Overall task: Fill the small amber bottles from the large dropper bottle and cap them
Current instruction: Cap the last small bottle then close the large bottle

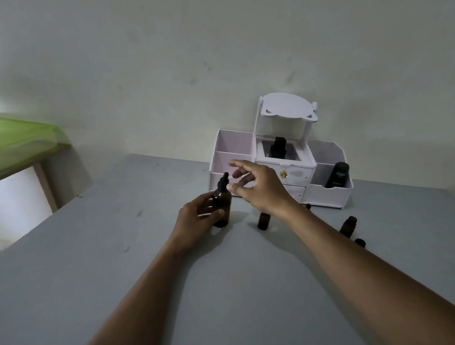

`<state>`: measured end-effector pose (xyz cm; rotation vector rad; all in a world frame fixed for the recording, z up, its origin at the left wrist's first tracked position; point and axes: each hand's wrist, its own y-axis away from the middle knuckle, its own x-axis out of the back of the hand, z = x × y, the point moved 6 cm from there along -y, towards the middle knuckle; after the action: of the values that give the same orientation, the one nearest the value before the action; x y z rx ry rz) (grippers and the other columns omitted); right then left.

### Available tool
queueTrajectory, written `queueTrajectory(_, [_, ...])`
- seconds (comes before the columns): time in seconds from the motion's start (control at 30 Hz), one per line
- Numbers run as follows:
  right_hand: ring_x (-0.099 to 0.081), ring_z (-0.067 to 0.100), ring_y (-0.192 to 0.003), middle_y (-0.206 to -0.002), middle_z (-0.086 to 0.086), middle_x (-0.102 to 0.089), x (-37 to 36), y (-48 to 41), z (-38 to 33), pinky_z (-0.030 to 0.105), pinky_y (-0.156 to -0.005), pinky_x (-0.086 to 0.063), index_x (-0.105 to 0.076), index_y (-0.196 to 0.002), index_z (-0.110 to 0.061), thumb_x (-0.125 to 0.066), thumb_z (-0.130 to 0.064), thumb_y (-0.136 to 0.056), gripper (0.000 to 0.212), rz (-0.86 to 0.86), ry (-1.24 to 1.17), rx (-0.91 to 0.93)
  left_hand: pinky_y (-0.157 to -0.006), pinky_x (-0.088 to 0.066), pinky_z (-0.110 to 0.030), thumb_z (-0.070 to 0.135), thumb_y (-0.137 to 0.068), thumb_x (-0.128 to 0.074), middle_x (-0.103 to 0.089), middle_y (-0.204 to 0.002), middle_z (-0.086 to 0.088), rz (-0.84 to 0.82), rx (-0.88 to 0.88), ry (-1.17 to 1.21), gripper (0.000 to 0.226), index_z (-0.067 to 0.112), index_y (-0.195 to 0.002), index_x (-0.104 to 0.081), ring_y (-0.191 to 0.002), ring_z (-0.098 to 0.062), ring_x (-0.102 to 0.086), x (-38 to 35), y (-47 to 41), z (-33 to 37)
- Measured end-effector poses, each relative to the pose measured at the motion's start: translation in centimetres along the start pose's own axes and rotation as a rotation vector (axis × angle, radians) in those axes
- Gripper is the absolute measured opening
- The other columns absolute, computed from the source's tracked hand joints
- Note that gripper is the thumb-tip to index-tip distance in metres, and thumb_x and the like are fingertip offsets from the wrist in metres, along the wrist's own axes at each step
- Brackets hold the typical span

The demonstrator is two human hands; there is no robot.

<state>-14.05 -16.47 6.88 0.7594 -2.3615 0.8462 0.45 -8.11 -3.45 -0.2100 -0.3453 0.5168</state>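
Bottles on grey desk (122, 279), mid-frame. Large dropper bottle (222, 206), amber with black dropper top, stands upright at centre; left hand (197, 220) is wrapped around its lower body, thumb across the front. Right hand (258, 186) hangs just right of the dropper top, fingers spread wide, holding nothing, not touching it. Small amber bottle (263, 221), uncapped, stands just right of the large one, below the right wrist. Second small amber bottle (348, 226), also open, stands further right beyond the right forearm; a black cap (360, 242) lies near it. White organizer (280, 168) sits against the wall behind, with a dark container (337, 175) in its right compartment.
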Motion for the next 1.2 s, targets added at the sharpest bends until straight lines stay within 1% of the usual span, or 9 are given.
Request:
queueTrajectory(0.13, [-0.065,0.009,-0.087,-0.103,-0.006,-0.069,5.1,4.5,1.4,0.016,-0.068,-0.053,-0.068,-0.120,-0.022,-0.073,-0.013,-0.085,0.036,0.163,-0.026,0.093,-0.089,-0.056,-0.029,0.021,-0.082,-0.082,-0.070,-0.112,0.002,0.157,-0.079,-0.052,0.060,0.022,-0.137,-0.058,-0.104,-0.010,-0.067,0.8,0.7,0.8])
queueTrajectory(0.23, [-0.067,0.010,-0.089,-0.103,-0.007,-0.071,9.7,9.0,4.3,0.023,-0.069,-0.055,-0.073,-0.109,-0.017,-0.071,-0.005,-0.087,0.025,0.247,0.029,0.072,-0.075,-0.057,-0.030,0.029,-0.081,-0.075,-0.071,-0.087,0.004,0.482,-0.281,-0.213,0.037,0.017,-0.116,-0.070,-0.079,-0.012,-0.068,1.8,2.7,3.4])
queueTrajectory(0.3, [-0.067,0.009,-0.088,-0.102,-0.010,-0.071,11.9,12.0,6.8,0.026,-0.068,-0.056,-0.074,-0.105,-0.018,-0.072,-0.001,-0.084,0.027,0.260,0.119,0.031,-0.070,-0.053,-0.026,0.025,-0.082,-0.070,-0.068,-0.078,0.004,0.560,-0.407,-0.263,0.024,0.015,-0.104,-0.073,-0.069,-0.014,-0.064,0.6,4.3,5.4])
queueTrajectory(0.47, [-0.060,0.000,-0.096,-0.102,-0.013,-0.066,15.6,17.7,13.7,0.007,-0.079,-0.041,-0.071,-0.100,-0.033,-0.070,0.004,-0.079,0.043,0.256,0.348,-0.127,-0.066,-0.053,-0.021,0.027,-0.087,-0.069,-0.069,-0.080,0.006,0.226,-0.575,-0.127,0.020,0.016,-0.101,-0.076,-0.068,-0.007,-0.064,-8.4,8.0,9.5])
queueTrajectory(0.7, [-0.052,0.019,-0.121,-0.130,-0.004,-0.057,15.3,19.4,17.6,0.041,-0.098,-0.047,-0.067,-0.121,-0.028,-0.056,-0.001,-0.082,0.048,0.070,0.612,-0.178,-0.090,-0.055,-0.018,0.024,-0.090,-0.072,-0.072,-0.119,0.005,-0.158,-0.191,-0.028,0.045,0.021,-0.133,-0.064,-0.099,-0.003,-0.067,-21.3,8.5,9.5])
queueTrajectory(0.9, [-0.051,0.011,-0.121,-0.128,-0.012,-0.058,15.4,18.7,18.7,0.038,-0.097,-0.044,-0.068,-0.114,-0.034,-0.058,-0.020,-0.092,0.028,0.035,0.646,-0.129,-0.108,-0.043,-0.022,0.013,-0.095,-0.065,-0.061,-0.141,-0.004,-0.181,-0.044,-0.080,0.050,0.011,-0.144,-0.053,-0.127,-0.015,-0.059,-26.0,5.0,8.6])
queueTrajectory(1.0, [-0.058,0.009,-0.108,-0.113,-0.012,-0.064,16.7,18.7,19.2,0.033,-0.092,-0.046,-0.072,-0.106,-0.031,-0.066,-0.023,-0.091,0.017,0.184,0.538,-0.101,-0.106,-0.043,-0.022,0.013,-0.092,-0.069,-0.061,-0.142,-0.007,-0.143,-0.019,-0.076,0.055,0.008,-0.144,-0.053,-0.127,-0.018,-0.060,-27.2,3.0,8.3])
queueTrajectory(1.1, [-0.064,0.004,-0.095,-0.104,-0.007,-0.069,19.4,18.4,19.0,0.018,-0.082,-0.048,-0.072,-0.104,-0.022,-0.069,-0.018,-0.091,0.013,0.521,0.214,-0.119,-0.099,-0.044,-0.019,0.022,-0.087,-0.076,-0.063,-0.139,-0.008,-0.121,-0.005,-0.067,0.060,0.006,-0.142,-0.055,-0.121,-0.018,-0.063,-28.2,1.5,8.2])
queueTrajectory(1.2, [-0.070,0.011,-0.087,-0.095,-0.001,-0.072,21.2,17.3,18.9,0.025,-0.073,-0.055,-0.067,-0.102,-0.024,-0.066,-0.017,-0.094,0.010,0.763,-0.189,-0.215,-0.100,-0.049,-0.023,0.028,-0.078,-0.085,-0.067,-0.133,-0.004,-0.126,0.001,-0.070,0.066,0.009,-0.137,-0.060,-0.113,-0.014,-0.066,-28.9,0.2,8.0])
